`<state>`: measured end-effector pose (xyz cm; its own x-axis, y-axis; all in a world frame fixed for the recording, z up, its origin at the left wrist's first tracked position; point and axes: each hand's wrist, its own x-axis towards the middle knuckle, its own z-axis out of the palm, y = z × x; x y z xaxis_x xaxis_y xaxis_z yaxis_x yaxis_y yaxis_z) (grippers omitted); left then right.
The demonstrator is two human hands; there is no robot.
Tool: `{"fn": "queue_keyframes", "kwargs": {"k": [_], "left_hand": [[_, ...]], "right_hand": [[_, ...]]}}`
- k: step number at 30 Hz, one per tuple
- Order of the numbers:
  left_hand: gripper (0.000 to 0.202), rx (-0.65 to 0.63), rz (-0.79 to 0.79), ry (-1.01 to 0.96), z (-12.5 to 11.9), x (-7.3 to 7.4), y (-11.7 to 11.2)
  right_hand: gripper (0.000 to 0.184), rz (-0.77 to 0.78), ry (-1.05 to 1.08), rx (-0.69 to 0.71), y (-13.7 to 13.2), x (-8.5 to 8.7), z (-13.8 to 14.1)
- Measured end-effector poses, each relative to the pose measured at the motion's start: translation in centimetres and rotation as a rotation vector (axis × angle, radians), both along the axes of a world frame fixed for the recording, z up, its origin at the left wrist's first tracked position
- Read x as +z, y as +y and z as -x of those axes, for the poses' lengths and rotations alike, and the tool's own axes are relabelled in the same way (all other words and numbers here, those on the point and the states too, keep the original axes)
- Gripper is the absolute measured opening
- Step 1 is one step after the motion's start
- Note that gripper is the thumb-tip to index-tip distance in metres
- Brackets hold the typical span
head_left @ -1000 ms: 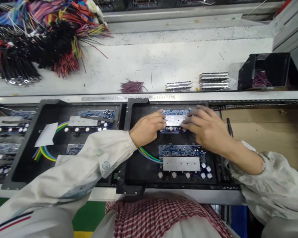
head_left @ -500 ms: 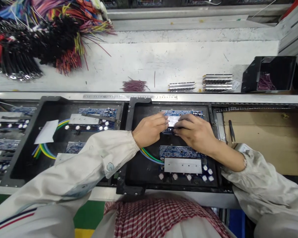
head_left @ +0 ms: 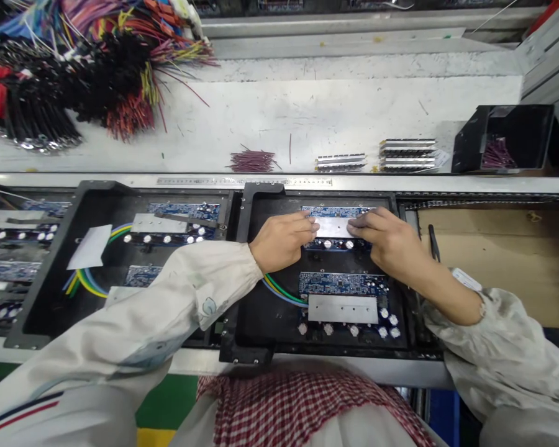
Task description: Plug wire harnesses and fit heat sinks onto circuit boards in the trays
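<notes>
Two hands work at one blue circuit board [head_left: 338, 212] in the black tray [head_left: 246, 211], centre of the frame. The left hand [head_left: 279, 242] comes in from the left, fingers together, tips at one end of a silver plate [head_left: 333, 227] lying on the board; the right hand [head_left: 386, 242] mirrors it from the right, fingers loosely spread on the other end. Neither pinches, and from here I cannot tell how hard they press. Holding both ends like that seems to keep the plate square on the board. Below, a matching board [head_left: 340, 284] carries its own plate [head_left: 342, 308], with coloured wires [head_left: 279, 290] running to it. Up on the bench [head_left: 279, 124], wire bundles [head_left: 107, 81] lie at upper left, within reach, and metal bars [head_left: 407, 154] sit stacked at upper right
</notes>
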<state>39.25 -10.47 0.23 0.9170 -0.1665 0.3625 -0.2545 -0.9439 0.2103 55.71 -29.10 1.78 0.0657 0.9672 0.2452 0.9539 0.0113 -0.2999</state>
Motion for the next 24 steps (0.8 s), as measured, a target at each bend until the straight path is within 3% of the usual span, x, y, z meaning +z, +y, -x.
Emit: {"fn": "queue_keyframes", "kwargs": {"k": [8,12,16,18,20,22,24], "left_hand": [[0.029,-0.037,-0.088,-0.092,-0.2,0.1,0.2],[0.031,-0.022,-0.103,-0.034,0.1,0.0,-0.5],[0.033,0.006,-0.053,0.104,0.1,1.6,-1.0],[0.033,0.009,-0.002,0.238,-0.7,3.0,0.7],[0.031,0.167,0.051,0.378,-2.0,4.2,4.3],[0.028,0.586,0.032,0.436,-3.6,4.8,9.0],[0.027,0.709,-0.005,0.481,-5.2,4.3,13.4]], "right_hand": [[0.051,0.001,0.000,-0.004,-0.8,-0.9,0.0],[0.056,0.024,0.007,-0.037,-1.0,-1.1,0.1],[0.057,0.017,0.000,-0.060,-0.7,-1.2,0.5],[0.055,-0.013,0.006,-0.033,-0.5,-0.7,0.3],[0.052,-0.053,0.043,-0.022,-0.8,0.2,-0.6],[0.037,-0.129,0.086,-0.174,-2.1,1.1,-1.8],[0.018,-0.122,0.172,-0.461,-4.5,1.5,-2.4]]}}
